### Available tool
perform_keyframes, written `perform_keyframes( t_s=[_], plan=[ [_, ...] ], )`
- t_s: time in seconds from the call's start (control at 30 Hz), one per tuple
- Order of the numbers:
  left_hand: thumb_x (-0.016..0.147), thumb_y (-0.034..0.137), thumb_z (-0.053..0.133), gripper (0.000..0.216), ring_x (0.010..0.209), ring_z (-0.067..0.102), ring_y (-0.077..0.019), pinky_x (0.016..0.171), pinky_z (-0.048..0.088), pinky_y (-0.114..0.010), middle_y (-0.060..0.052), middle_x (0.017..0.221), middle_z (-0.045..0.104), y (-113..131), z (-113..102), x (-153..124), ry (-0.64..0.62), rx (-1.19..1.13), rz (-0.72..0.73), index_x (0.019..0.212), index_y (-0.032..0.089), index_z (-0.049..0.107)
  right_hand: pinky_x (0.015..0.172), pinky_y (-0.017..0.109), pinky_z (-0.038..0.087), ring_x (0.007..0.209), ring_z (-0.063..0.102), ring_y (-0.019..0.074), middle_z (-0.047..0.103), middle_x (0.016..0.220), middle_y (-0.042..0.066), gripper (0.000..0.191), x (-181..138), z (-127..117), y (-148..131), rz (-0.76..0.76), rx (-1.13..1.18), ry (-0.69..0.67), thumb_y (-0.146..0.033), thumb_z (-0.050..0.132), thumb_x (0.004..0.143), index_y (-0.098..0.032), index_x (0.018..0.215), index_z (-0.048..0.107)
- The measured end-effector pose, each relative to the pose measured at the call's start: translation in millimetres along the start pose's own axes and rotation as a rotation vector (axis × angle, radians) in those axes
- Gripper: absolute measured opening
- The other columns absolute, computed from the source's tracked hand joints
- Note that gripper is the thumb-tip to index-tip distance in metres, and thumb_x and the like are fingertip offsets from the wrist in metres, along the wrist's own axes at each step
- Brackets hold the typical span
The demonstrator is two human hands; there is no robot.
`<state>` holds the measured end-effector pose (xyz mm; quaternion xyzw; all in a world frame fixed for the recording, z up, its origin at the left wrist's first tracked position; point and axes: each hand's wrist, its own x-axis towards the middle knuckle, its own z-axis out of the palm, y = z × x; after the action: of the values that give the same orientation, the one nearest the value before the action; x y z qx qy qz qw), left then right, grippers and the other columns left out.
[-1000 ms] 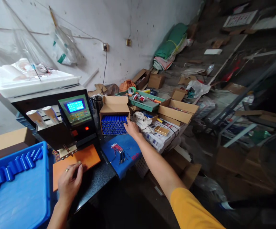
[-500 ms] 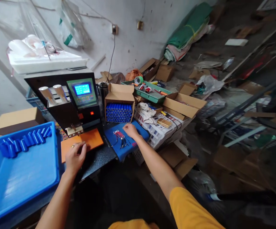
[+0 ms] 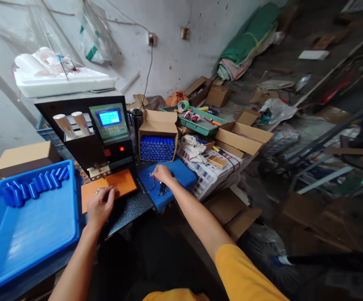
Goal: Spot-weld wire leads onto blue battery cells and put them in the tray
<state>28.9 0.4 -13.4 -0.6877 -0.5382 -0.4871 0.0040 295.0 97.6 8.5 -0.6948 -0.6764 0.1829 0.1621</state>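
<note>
My left hand [image 3: 100, 205] rests at the front edge of an orange board [image 3: 123, 182], its fingers curled; whatever they may hold is hidden. Just beyond it, the electrodes [image 3: 99, 167] of a black machine [image 3: 84, 154] with a lit blue screen point down at the board. On a blue cloth [image 3: 181, 173], my right hand [image 3: 163, 173] pinches at the white-tipped ends of a small bunch of red and black wire leads [image 3: 162, 190], partly covering them. Behind the cloth stands an open carton [image 3: 159, 118] packed with blue cylindrical cells [image 3: 157, 147].
A blue tray [image 3: 75, 200] at the left holds several blue cells along its back. Right of the cloth is a white plastic crate [image 3: 205, 177] with rags and an open carton [image 3: 244, 136]. A green tray [image 3: 200, 125] with tape and tools lies behind. Cartons clutter the floor at right.
My right hand has moved left across the cloth onto the ends of the wire leads. My left hand has stayed in place on the orange board.
</note>
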Motion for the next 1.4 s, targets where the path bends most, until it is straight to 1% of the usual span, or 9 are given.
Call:
perform_keyframes(
  t_s=[0.1,0.3,0.43,0.57,0.73,0.9,1.0,1.2,1.4],
  plan=[
    [0.088,0.035,0.055,0.020,0.070,0.065,-0.0165,0.066,0.049,-0.027,-0.004,0.079,0.070,-1,0,-1,0.011,0.006,0.025,0.084,0.019,0.065,0.057,0.023,0.034,0.071,0.063,0.0178,0.070,0.070,0.007,0.011,0,3,4,0.017,0.049,0.035,-0.015,0.059,0.072,-0.017,0.066,0.069],
    [0.088,0.037,0.054,0.022,0.068,0.064,-0.0169,0.065,0.048,-0.028,-0.004,0.076,0.070,0,0,-1,0.000,0.012,0.002,0.083,0.019,0.066,0.055,0.021,0.035,0.055,0.051,0.0113,0.050,0.046,-0.003,0.020,7,4,14,-0.021,0.409,0.059,-0.019,0.055,0.068,-0.016,0.048,0.054],
    [0.088,0.037,0.054,0.022,0.069,0.065,-0.0173,0.067,0.049,-0.029,-0.004,0.077,0.070,1,-1,0,0.001,0.008,-0.004,0.083,0.018,0.066,0.052,0.021,0.036,0.050,0.046,0.0099,0.044,0.046,-0.006,0.022,9,-8,15,0.001,0.558,0.106,-0.028,0.051,0.072,-0.017,0.053,0.052],
    [0.088,0.037,0.053,0.023,0.069,0.064,-0.0172,0.067,0.048,-0.029,-0.005,0.078,0.070,2,-1,0,0.002,-0.003,-0.003,0.084,0.019,0.066,0.045,0.020,0.032,0.044,0.039,0.0079,0.041,0.048,-0.007,0.017,5,-27,10,0.058,0.974,0.169,-0.033,0.055,0.070,-0.019,0.061,0.049],
    [0.087,0.039,0.055,0.024,0.068,0.064,-0.0164,0.066,0.050,-0.029,-0.004,0.077,0.070,3,-3,1,-0.027,-0.051,-0.035,0.084,0.018,0.066,0.042,0.018,0.027,0.044,0.036,0.0059,0.044,0.053,-0.007,0.022,-2,-47,-1,-0.054,1.286,0.249,-0.038,0.061,0.070,-0.019,0.070,0.049],
    [0.085,0.042,0.058,0.026,0.073,0.067,-0.0178,0.067,0.053,-0.030,-0.005,0.081,0.071,10,-7,4,-0.038,-0.202,-0.142,0.088,0.018,0.068,0.042,0.017,0.028,0.048,0.038,0.0066,0.044,0.057,-0.006,0.024,-16,-52,-19,-0.103,1.424,0.173,-0.038,0.064,0.071,-0.020,0.073,0.048],
    [0.084,0.042,0.061,0.028,0.074,0.067,-0.0183,0.068,0.055,-0.032,-0.006,0.084,0.072,30,-5,5,0.006,-0.278,-0.173,0.094,0.018,0.069,0.042,0.017,0.028,0.051,0.040,0.0067,0.044,0.061,-0.005,0.024,-29,-46,-37,-0.089,1.515,0.106,-0.036,0.065,0.070,-0.020,0.072,0.048],
    [0.084,0.040,0.062,0.025,0.076,0.065,-0.0163,0.072,0.053,-0.030,-0.005,0.081,0.070,75,10,10,-0.059,-0.332,-0.131,0.094,0.018,0.069,0.040,0.017,0.027,0.052,0.041,0.0061,0.047,0.064,-0.004,0.026,-56,-22,-80,-0.076,1.655,-0.056,-0.034,0.070,0.067,-0.019,0.072,0.050],
    [0.082,0.041,0.061,0.025,0.064,0.058,-0.0124,0.062,0.046,-0.025,-0.003,0.074,0.068,76,14,11,-0.065,-0.513,-0.346,0.084,0.017,0.069,0.042,0.017,0.029,0.050,0.040,0.0059,0.046,0.060,-0.005,0.025,-71,-3,-105,-0.102,1.709,-0.166,-0.033,0.072,0.068,-0.019,0.070,0.052]
  ],
)
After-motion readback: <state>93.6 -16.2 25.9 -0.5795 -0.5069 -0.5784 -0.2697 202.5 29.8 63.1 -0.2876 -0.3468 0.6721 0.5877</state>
